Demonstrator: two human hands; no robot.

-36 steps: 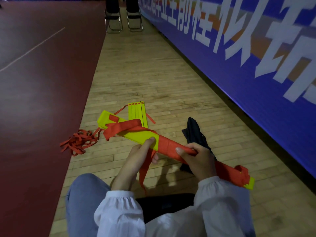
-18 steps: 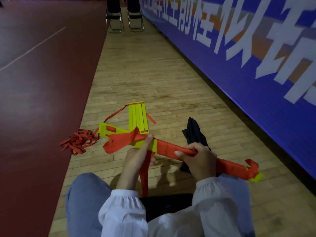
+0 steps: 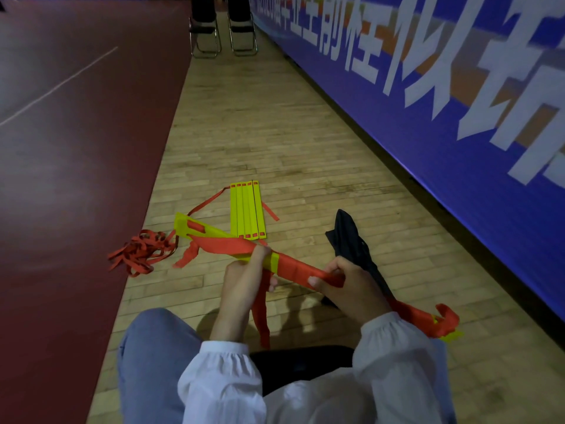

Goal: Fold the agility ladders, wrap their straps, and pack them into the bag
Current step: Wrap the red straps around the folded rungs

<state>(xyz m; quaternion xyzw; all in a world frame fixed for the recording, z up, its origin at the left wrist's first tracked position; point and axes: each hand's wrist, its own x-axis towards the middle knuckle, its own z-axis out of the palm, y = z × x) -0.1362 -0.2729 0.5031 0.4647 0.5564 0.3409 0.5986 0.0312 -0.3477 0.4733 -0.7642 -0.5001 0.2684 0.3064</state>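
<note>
- While the right hand (image 3: 345, 289) closes its grip round the folded bundle of yellow plastic ladder rungs (image 3: 275, 261), held over the lap, the left hand (image 3: 241, 280) pinches the flat red webbing strap (image 3: 226, 244) against it.
- Strap tail hangs loose below the left hand.
- Risk: slack in the strap would let turns slide and rungs fan out; the loose red strap tangle (image 3: 143, 252) on the wooden floor (image 3: 275, 133) could snag.
- Beyond: second set of yellow rungs (image 3: 247, 209) flat on the floor; black fabric bag (image 3: 351, 240) crumpled near it, nothing packed yet.
- Blue wall banner (image 3: 428, 102): big white Chinese characters, cropped, blurred, unreadable. No brand seen on ladder or bag.
</note>
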